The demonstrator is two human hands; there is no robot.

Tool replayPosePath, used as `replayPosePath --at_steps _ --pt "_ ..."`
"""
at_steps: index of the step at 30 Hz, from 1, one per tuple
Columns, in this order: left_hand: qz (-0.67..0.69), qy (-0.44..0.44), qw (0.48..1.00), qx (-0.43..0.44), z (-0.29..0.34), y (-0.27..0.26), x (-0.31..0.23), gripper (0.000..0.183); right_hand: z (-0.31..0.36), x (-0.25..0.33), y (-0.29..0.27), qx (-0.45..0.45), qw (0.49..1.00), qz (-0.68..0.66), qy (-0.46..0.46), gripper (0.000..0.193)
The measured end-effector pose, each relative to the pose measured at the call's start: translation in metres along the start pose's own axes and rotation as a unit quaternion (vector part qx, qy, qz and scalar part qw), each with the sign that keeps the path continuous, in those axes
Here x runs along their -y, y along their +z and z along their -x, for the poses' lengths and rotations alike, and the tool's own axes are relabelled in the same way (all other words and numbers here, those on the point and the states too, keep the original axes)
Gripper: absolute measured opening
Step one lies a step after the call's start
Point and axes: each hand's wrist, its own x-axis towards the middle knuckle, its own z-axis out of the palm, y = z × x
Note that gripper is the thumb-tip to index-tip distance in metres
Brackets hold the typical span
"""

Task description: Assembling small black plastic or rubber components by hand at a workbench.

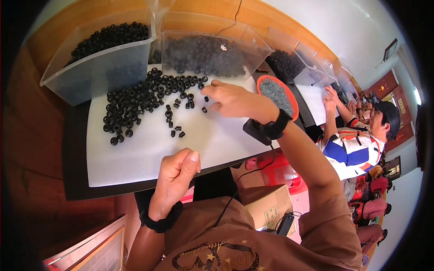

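Observation:
My left hand (177, 171) is closed in a fist near the table's front edge, thumb on top; whatever it may hold is hidden. Over the white sheet (135, 165) my right hand (233, 100) reaches in, fingers bent and thumb apart. Close to its fingertips lies a small black cylindrical piece (206, 99), with another just below. Left of that hand spreads a loose heap of black ring-shaped pieces (122, 108) with holes through them. A few small black pieces (173, 133) lie scattered between the heap and my left hand.
Behind the heap stand a translucent bin (97, 67) of black pieces and a second clear bin (217, 58). An orange-red bowl (294, 101) of small grey bits sits right of my right hand. A cable (266, 165) hangs from my right wrist. A co-worker (357, 140) works farther right.

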Motion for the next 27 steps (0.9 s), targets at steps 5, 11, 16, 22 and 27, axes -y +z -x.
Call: replayPosePath --at_steps 5,11,16,22,27 --pt "-0.017 0.003 1.0 0.008 -0.002 0.0 -0.005 0.039 -0.001 -0.033 -0.008 -0.044 0.998 0.017 -0.039 0.023" --pt "-0.022 0.001 1.0 0.009 -0.001 -0.002 -0.004 0.035 -0.005 -0.036 -0.008 -0.024 0.999 -0.017 -0.017 0.018" --pt "-0.024 0.001 1.0 0.009 -0.001 -0.002 -0.004 0.033 -0.01 -0.038 0.005 -0.062 0.996 -0.02 -0.065 0.023" --pt "-0.036 0.003 0.999 0.015 -0.001 -0.002 -0.005 0.033 -0.007 -0.034 0.001 -0.024 0.999 -0.001 -0.033 0.026" --pt "-0.028 0.016 0.999 0.009 -0.001 -0.002 -0.001 0.034 -0.003 -0.037 0.001 -0.019 0.999 -0.026 -0.007 0.027"
